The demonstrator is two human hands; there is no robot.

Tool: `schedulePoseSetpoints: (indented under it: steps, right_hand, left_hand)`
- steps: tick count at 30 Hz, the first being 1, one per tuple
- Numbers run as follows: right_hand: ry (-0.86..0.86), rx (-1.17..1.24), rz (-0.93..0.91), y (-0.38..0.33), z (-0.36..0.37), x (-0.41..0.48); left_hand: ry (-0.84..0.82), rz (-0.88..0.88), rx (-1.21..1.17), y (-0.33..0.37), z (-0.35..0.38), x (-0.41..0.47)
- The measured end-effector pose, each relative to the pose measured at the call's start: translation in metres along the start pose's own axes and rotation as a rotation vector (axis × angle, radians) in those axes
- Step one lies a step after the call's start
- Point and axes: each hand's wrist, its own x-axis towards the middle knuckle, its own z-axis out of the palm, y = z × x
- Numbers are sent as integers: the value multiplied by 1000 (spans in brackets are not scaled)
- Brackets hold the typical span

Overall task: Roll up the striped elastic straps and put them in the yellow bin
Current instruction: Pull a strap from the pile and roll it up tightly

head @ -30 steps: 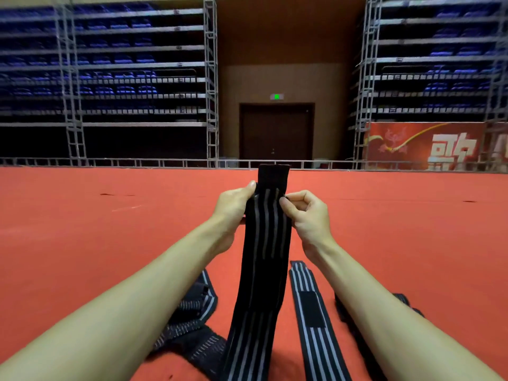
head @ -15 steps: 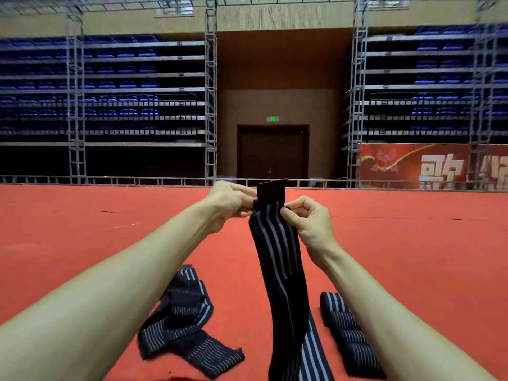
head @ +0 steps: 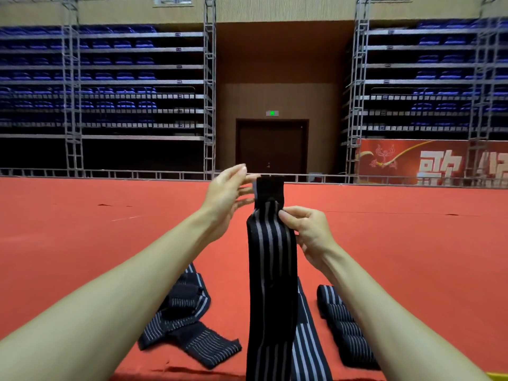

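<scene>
A black strap with grey stripes hangs upright in front of me, its plain black end at the top. My right hand pinches its right edge just below that end. My left hand is beside the top end on the left, fingers straight, its tips at the strap's edge. Three more striped straps lie on the red floor: a crumpled one at the left, a flat one behind the hanging strap, and a bunched one at the right. A sliver of yellow, perhaps the bin, shows at the bottom right corner.
The red floor stretches far ahead to a low metal rail. Beyond it stand scaffolding, blue seats, a dark door and a red banner.
My left hand has let go of the strap's top end and opened, fingers straightened beside it. My right hand keeps its pinch. The view has tilted slightly, showing more of the floor straps.
</scene>
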Motion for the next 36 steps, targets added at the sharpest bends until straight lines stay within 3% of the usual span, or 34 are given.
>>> schedulePoseSetpoints:
  steps: [4,6,10,15,20,25,29,36]
  right_hand:
    - [124,98,40,4,9,6]
    - [176,169,87,7,14,12]
    - [210,257,249,29,19,18]
    - [198,160,452,84,14,19]
    - [195,173,512,134,16,21]
    - [181,39,457,182,6,25]
    - [109,-211,372,228,-16,27]
    - [22,-329,265,280,-40,9]
  left_hand:
    - [-139,-263,72,-37,-14,-20]
    - [-182,-308,138,-52,-14,-26]
    - [-141,-299,287,-80,-14,-30]
    - [-125,-407,329,-128,-23,-28]
    - [7,-425,334,-194,-24,-24]
    - [70,-341,423,-248,-27,-19]
    - [40,-319,485,-286,-34,-14]
    - [-17,-265,520,-336,-37,-28]
